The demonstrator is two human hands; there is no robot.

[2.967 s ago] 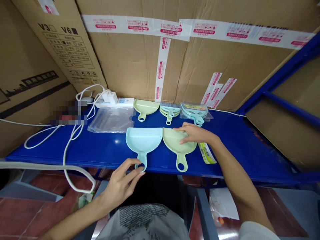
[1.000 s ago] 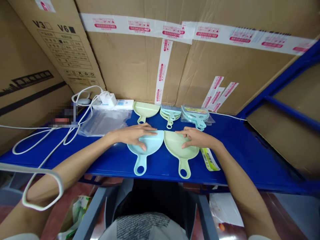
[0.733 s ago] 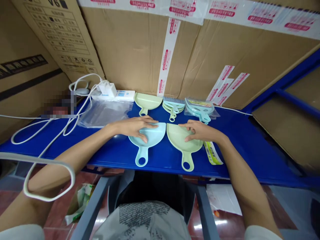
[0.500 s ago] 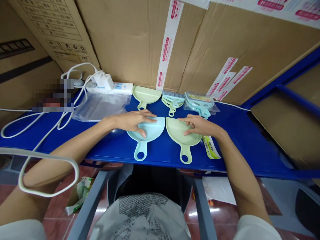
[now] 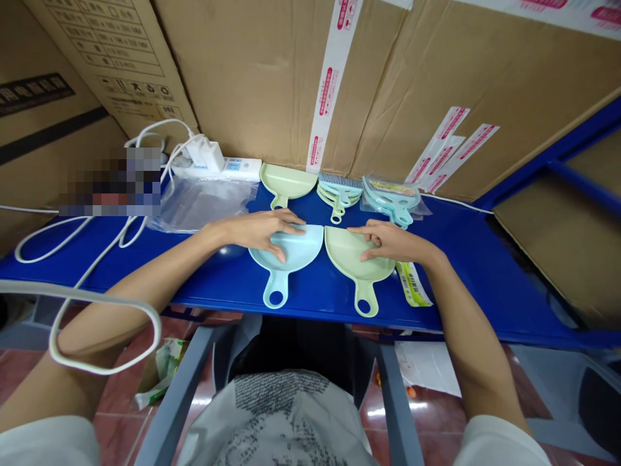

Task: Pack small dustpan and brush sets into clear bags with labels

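A light blue dustpan (image 5: 305, 249) and a light green dustpan (image 5: 347, 251) lie side by side on the blue table, their inner corners almost touching and their ring handles towards me. My left hand (image 5: 264, 230) rests over the left part of the blue one, fingers spread along its back edge and thumb inside the pan. On the green one, my right hand (image 5: 388, 241) has its index finger stretched along the back edge and its thumb in the pan. The other right fingers are curled. Neither hand visibly grips a pan.
Behind stand another green dustpan (image 5: 287, 183), a stack of small dustpans and brushes (image 5: 338, 194) and a bagged blue set (image 5: 391, 197). A printed packet (image 5: 412, 285) lies right. Clear plastic bags (image 5: 204, 204), a power strip (image 5: 242, 168) and loose white cable (image 5: 104, 259) are left.
The whole view has shifted slightly. Both hands and both dustpans keep the same places relative to each other.
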